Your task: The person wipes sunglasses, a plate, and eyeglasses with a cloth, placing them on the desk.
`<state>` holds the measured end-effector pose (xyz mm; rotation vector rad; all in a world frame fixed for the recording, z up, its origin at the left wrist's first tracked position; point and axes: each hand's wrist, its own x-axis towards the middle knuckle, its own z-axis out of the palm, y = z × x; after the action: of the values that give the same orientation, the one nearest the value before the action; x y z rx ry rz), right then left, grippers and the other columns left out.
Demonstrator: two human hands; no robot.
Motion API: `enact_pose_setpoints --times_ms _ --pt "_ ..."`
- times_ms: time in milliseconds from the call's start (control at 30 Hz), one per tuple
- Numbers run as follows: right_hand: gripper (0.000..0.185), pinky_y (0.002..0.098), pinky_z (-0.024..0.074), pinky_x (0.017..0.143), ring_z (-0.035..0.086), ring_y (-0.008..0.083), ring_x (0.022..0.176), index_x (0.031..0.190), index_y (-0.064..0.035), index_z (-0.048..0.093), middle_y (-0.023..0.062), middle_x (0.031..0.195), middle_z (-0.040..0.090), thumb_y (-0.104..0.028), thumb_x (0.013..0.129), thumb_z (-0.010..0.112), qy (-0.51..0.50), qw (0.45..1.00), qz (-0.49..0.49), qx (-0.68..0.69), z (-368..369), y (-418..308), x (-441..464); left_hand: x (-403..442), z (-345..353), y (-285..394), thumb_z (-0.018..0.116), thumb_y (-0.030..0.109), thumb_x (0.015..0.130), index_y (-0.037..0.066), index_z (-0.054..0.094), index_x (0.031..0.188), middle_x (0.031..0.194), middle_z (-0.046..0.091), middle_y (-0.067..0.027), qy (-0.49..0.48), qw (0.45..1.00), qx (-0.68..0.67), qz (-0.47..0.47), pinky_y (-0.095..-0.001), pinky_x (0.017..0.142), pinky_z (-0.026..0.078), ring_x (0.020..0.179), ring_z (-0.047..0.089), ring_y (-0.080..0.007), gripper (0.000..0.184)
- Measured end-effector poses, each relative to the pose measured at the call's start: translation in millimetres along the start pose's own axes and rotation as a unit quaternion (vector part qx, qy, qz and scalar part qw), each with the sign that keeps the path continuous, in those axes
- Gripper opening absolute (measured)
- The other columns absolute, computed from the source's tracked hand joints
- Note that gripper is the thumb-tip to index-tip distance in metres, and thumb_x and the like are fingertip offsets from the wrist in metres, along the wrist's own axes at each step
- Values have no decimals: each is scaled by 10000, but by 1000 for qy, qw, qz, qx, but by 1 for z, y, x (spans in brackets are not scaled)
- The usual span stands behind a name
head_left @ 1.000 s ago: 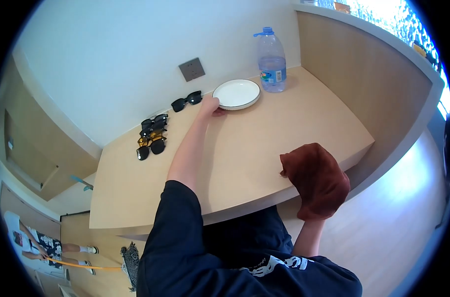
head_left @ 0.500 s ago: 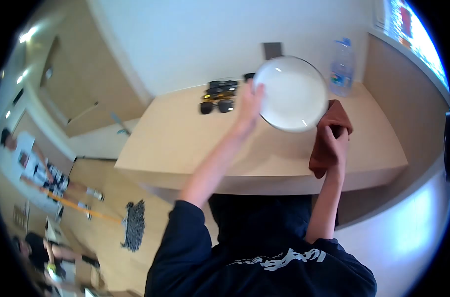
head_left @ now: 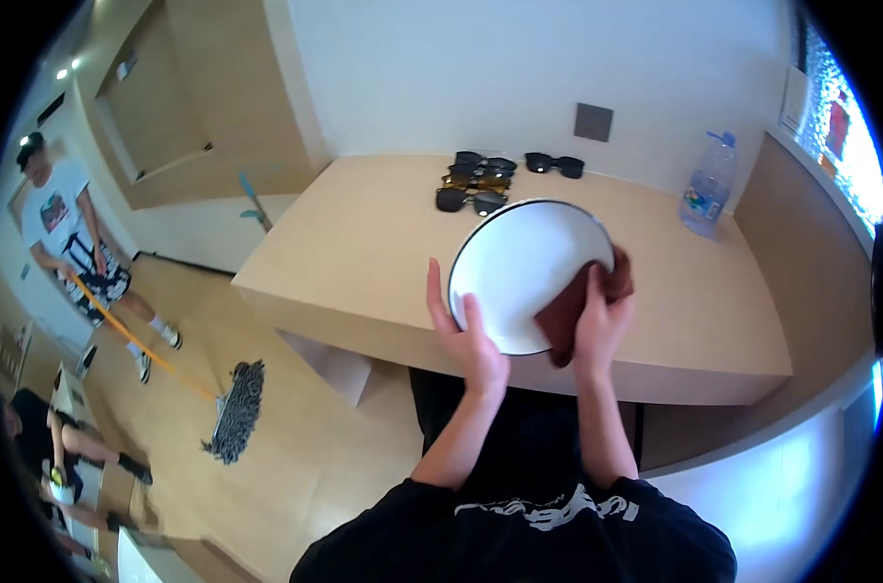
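Indoors, exact kind unclear | wall-side desk (head_left: 383, 243) — mop (head_left: 237, 413) on floor (head_left: 334, 471)

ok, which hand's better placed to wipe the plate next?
Right hand, probably: it holds the cloth over the right side of the plate, while the left hand holds the left edge.

Cloth (head_left: 566, 313) on plate (head_left: 514, 262), sunglasses (head_left: 451, 200) behind on table (head_left: 383, 243), bottle (head_left: 709, 189) farther right

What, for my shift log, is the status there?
Left hand holding white plate by rim. Right hand holding brown cloth against it. Plate held up, tilted. Nothing seen blocking; sunglasses, bottle farther back on table.
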<state>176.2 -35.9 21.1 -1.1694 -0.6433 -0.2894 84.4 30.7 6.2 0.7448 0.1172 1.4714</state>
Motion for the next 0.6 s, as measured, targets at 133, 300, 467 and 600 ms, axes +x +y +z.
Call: enact_pose_setpoints --times_ms 133,300,467,600 --pt "293 302 387 909 531 200 1054 1146 49 507 143 1106 570 -40 868 524 7 999 44 -27 -14 6 -25 13 -30 5 459 113 935 -40 446 1256 1187 530 -133 -99 982 162 -22 -316 923 409 1078 517 -200 355" --pt "252 337 470 777 619 286 883 1001 31 612 196 959 630 -112 796 644 -239 958 14 -156 -33 -50 7 14 -44 32 522 82 892 -44 596 1106 1049 634 -110 -181 966 175 -55 -277 879 431 966 576 -160 260" --pt "177 358 481 707 611 333 793 868 19 644 188 812 628 -67 718 609 -474 846 -123 -210 -15 -93 44 1 -41 59 510 48 883 -53 592 1097 1062 632 -125 -213 954 213 -1 -289 874 440 977 585 -181 250" --pt "127 369 482 659 603 332 727 766 28 632 184 748 615 -38 676 572 -648 719 -179 -175 9 -107 62 -15 -40 56 486 34 884 -74 579 1096 1081 618 -148 -175 960 218 19 -299 898 424 1007 574 -198 256"
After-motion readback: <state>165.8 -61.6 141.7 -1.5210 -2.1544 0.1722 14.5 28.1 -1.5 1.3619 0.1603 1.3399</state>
